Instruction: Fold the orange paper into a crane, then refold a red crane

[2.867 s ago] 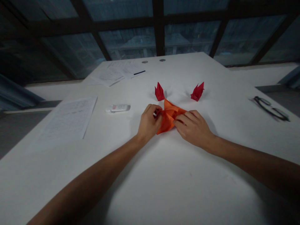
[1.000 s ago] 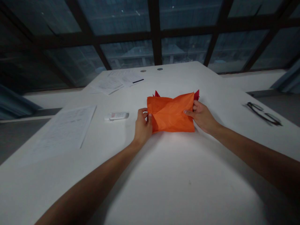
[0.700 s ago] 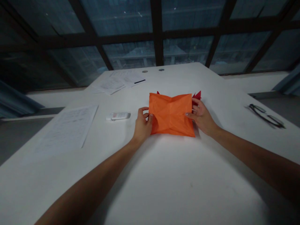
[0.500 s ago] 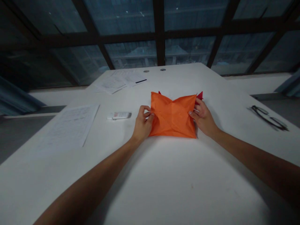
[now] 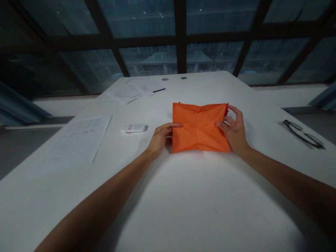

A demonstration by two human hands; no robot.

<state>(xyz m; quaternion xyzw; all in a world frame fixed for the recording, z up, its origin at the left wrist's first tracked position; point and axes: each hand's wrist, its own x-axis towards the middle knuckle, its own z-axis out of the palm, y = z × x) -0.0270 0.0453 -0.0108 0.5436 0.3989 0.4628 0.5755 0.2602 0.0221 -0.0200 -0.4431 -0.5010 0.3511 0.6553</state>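
Note:
An orange, creased sheet, folded and looking like paper or thin fabric, is held between my hands just above the white table. My left hand grips its left edge, with one finger lying on the front and the others behind. At the right edge, my right hand pinches it, thumb on the front and fingers curled behind. A bit of red material peeks out at the upper right corner. The rest of the back side is hidden.
Left of the sheet lies a white tube with print. Written papers rest at the left, more papers with a dark pen farther back. Glasses sit at the right. Windows stand beyond the white table.
The orange sheet has shifted slightly right and its top notch has flattened out. Less red shows behind it. My left fingers have straightened across its left edge.

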